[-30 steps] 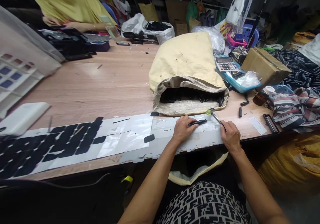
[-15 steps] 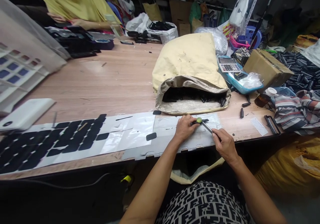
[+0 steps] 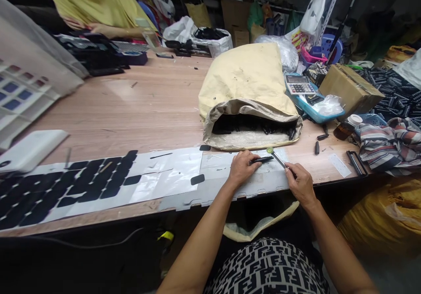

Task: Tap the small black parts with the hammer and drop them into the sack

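Observation:
My left hand [image 3: 244, 167] is closed on a slim black piece [image 3: 263, 159] that lies on the grey sheet [image 3: 213, 191] by the table's front edge. Its exact kind is too small to tell. In my right hand [image 3: 299, 182] is a small hammer [image 3: 279, 158] with a metal shaft and a round yellow-green head. The hammer's head is up and to the right of the black piece, apart from it. Just behind both hands lies a large cream sack [image 3: 245, 75], its mouth open towards me, with black pieces inside.
Left on the table is a white sheet [image 3: 177, 169] bearing rows of black pads [image 3: 108, 175]. A blue basket [image 3: 324, 116] with a calculator [image 3: 299, 85], a cardboard box [image 3: 350, 90] and a brown bottle [image 3: 347, 127] stand right. A person in yellow [image 3: 105, 9] sits across the table.
My right hand has moved slightly right, and the hammer's head has lifted up and away from the black piece. My left hand keeps its hold. The view has shifted slightly.

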A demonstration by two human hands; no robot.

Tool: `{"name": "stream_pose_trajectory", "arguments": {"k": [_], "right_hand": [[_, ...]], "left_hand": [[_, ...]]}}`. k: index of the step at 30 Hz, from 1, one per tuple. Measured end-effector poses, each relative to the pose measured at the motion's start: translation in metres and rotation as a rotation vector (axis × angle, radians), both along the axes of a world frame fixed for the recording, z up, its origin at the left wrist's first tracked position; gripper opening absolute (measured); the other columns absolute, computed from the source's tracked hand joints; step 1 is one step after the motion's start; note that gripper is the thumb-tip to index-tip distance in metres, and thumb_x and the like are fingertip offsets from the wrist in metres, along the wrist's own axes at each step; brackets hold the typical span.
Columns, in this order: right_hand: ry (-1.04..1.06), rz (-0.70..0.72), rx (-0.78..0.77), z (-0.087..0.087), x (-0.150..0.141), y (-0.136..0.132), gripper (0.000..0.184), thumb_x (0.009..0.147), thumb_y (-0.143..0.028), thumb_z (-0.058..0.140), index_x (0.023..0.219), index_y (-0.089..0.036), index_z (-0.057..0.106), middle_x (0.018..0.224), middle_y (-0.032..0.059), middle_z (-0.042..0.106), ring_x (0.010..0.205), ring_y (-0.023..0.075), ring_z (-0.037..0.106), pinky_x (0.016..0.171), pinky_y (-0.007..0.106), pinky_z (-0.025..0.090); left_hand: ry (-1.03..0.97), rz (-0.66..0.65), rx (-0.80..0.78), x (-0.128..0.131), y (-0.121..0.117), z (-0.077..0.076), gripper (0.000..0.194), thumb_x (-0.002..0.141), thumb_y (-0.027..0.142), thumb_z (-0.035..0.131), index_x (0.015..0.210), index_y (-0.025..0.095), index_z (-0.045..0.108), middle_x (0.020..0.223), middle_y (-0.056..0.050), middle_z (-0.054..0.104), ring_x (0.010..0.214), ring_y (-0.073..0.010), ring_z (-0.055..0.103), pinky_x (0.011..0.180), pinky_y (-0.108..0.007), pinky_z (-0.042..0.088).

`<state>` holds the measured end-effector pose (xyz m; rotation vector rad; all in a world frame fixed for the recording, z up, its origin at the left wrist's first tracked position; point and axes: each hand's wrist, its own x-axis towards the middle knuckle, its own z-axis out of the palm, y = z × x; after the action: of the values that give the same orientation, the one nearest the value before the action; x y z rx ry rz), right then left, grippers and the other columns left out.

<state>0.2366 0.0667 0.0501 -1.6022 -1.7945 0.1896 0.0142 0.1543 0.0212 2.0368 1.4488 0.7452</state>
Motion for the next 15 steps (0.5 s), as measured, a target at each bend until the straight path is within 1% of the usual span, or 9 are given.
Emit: {"name": "stream_pose_trajectory", "arguments": {"k": [2,4,7,11,13,15], "right_hand": [[-0.124,-0.065,0.059,-0.004,0.004,0.007,0.027,0.098,-0.027,0.049,0.114,-0.019,0.07,0.095,0.0064,0.07,0.09,0.0188,0.064,0.083,0.029,0.05],[-0.297,-0.136,0.101,-0.009,0.007,0.012,0.027,0.098,-0.025,0.049,0.113,-0.018,0.07,0.092,0.0072,0.068,0.088,0.0203,0.06,0.081,0.031,0.046],[-0.484,-0.203,0.104,-0.016,0.009,0.015,0.026,0.096,-0.023,0.049,0.113,-0.018,0.07,0.09,0.0077,0.064,0.084,0.021,0.053,0.076,0.032,0.04],[-0.536,-0.221,0.095,-0.018,0.007,0.014,0.025,0.096,-0.024,0.049,0.112,-0.019,0.068,0.09,0.0073,0.061,0.084,0.0214,0.048,0.075,0.032,0.036],[-0.55,-0.222,0.095,-0.017,0.006,0.014,0.025,0.096,-0.025,0.049,0.112,-0.02,0.068,0.09,0.0069,0.061,0.084,0.0215,0.048,0.075,0.032,0.036],[-0.564,-0.227,0.101,-0.016,0.006,0.014,0.025,0.096,-0.024,0.049,0.112,-0.02,0.068,0.089,0.0066,0.061,0.083,0.0214,0.047,0.074,0.032,0.035]], "left_hand": [[0.005,-0.002,-0.006,0.0,-0.001,0.001,0.02,0.085,0.032,0.067,0.101,0.025,0.075,0.089,-0.002,0.065,0.093,-0.0225,0.055,0.085,-0.038,0.041],[0.003,-0.024,-0.002,-0.002,-0.002,0.002,0.019,0.085,0.033,0.066,0.1,0.026,0.075,0.088,-0.003,0.065,0.092,-0.0228,0.055,0.086,-0.038,0.041],[-0.015,-0.089,0.0,-0.004,-0.002,0.006,0.017,0.086,0.034,0.064,0.096,0.025,0.075,0.088,-0.003,0.066,0.092,-0.0231,0.055,0.089,-0.039,0.041],[-0.039,-0.212,-0.03,-0.01,-0.009,0.013,0.013,0.081,0.034,0.07,0.088,0.026,0.076,0.097,-0.004,0.068,0.098,-0.024,0.055,0.095,-0.04,0.041],[-0.039,-0.307,-0.03,-0.015,-0.02,0.015,0.011,0.078,0.035,0.073,0.085,0.027,0.077,0.106,-0.004,0.067,0.106,-0.0256,0.054,0.101,-0.042,0.04],[-0.036,-0.404,-0.019,-0.02,-0.038,0.017,0.009,0.077,0.035,0.076,0.084,0.029,0.078,0.117,-0.003,0.065,0.117,-0.0279,0.051,0.107,-0.045,0.036]]}}
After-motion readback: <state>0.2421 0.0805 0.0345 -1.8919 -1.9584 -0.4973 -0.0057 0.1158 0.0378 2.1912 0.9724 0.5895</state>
